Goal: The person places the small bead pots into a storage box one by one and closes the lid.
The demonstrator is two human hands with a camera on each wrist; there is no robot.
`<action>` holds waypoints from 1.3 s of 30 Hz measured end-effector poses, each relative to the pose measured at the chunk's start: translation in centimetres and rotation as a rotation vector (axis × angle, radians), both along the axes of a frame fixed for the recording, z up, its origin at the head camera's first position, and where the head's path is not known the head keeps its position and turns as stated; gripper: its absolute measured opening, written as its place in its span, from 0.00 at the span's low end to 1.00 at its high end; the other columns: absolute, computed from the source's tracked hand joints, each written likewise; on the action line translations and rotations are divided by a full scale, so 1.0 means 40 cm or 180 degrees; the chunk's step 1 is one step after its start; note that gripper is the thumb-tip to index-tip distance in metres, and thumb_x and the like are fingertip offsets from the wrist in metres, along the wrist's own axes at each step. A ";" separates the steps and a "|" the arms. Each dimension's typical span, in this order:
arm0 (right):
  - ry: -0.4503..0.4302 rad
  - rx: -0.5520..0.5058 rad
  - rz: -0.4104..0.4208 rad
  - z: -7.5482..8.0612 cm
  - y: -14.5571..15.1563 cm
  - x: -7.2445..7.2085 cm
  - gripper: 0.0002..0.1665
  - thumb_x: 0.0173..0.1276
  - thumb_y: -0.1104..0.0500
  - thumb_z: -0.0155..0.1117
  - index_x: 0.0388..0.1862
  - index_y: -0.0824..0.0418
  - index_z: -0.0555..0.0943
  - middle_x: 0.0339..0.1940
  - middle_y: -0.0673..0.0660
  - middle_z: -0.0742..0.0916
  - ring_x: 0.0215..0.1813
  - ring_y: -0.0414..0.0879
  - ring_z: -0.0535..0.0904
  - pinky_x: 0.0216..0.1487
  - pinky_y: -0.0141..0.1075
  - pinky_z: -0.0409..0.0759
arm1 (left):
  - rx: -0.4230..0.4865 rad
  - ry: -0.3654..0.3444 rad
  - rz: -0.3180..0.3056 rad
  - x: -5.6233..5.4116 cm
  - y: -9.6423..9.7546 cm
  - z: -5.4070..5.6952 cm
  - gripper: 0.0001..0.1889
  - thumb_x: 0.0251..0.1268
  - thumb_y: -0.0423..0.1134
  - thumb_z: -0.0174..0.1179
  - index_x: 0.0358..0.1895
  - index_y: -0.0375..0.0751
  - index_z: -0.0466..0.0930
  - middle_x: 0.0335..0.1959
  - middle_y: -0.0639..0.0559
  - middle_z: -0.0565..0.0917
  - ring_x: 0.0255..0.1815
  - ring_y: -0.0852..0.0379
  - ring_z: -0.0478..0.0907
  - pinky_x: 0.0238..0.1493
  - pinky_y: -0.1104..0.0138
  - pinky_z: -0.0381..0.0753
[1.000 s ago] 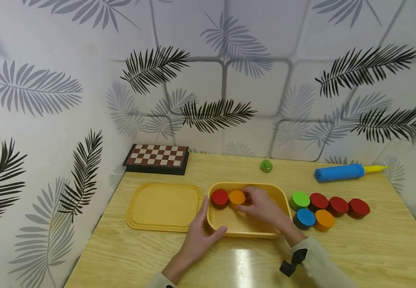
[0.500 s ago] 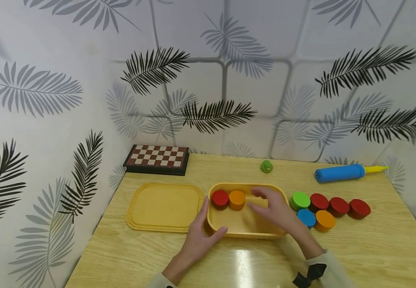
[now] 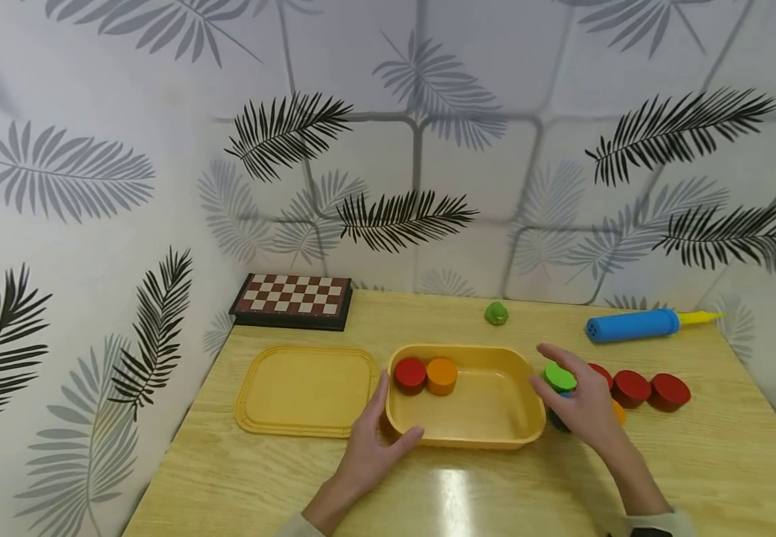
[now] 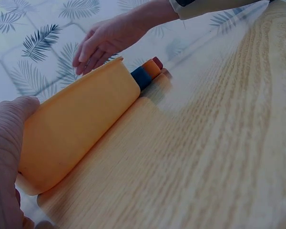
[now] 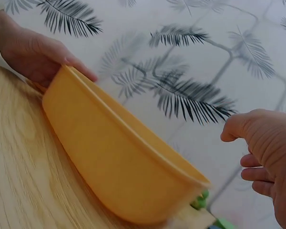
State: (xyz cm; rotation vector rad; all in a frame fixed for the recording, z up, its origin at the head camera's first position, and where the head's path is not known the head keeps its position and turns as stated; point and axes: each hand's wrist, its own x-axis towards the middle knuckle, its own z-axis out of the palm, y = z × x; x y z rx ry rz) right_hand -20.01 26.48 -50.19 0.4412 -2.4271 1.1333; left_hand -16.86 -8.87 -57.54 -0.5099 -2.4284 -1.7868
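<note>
A yellow plastic bin (image 3: 465, 429) stands on the table, with a small red round tub (image 3: 410, 374) and an orange one (image 3: 442, 376) side by side in its left end. My left hand (image 3: 369, 441) rests against the bin's left end, fingers straight along the side and thumb by the front rim. Past the right end, my right hand (image 3: 588, 409) hovers with nothing in it, thumb and fingers apart. Beneath and behind it lie a green tub (image 3: 559, 377) and several others, partly hidden by the hand. Two red tubs (image 3: 631, 388) show to its right.
A flat yellow lid (image 3: 307, 389) lies left of the bin. At the back are a chessboard box (image 3: 292, 300), a small green toy (image 3: 496, 313) and a blue hand pump (image 3: 633, 325) with a yellow nozzle. A patterned wall rises behind the wooden table (image 3: 240, 485).
My right hand has let go of the orange tub in the bin and moved right, out over the tubs on the table. My left hand stays at the bin's left end.
</note>
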 end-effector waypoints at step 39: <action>-0.0920 -0.0621 -0.1669 -0.160 0.391 0.042 0.48 0.73 0.58 0.65 0.85 0.65 0.54 0.82 0.70 0.64 0.79 0.65 0.61 0.77 0.26 0.54 | -0.0036 0.0028 0.0009 -0.002 0.002 -0.001 0.54 0.68 0.52 0.71 0.86 0.44 0.44 0.87 0.45 0.47 0.86 0.51 0.46 0.82 0.61 0.48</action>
